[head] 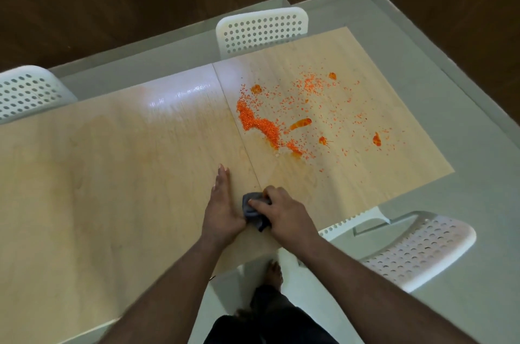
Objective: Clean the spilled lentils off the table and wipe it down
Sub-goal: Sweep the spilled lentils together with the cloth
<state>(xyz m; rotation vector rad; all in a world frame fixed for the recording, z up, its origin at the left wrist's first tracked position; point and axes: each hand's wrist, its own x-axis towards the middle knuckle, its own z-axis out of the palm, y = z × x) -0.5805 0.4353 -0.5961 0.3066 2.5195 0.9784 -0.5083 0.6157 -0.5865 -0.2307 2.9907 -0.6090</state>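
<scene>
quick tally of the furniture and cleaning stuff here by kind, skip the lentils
White perforated plastic chairs: 3
Light wooden table: 1
Dark grey crumpled cloth: 1
Total: 5

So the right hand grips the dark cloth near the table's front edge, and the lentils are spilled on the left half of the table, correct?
Not quite. The head view shows the lentils on the table's right half. The right hand does grip the dark cloth near the front edge.
</scene>
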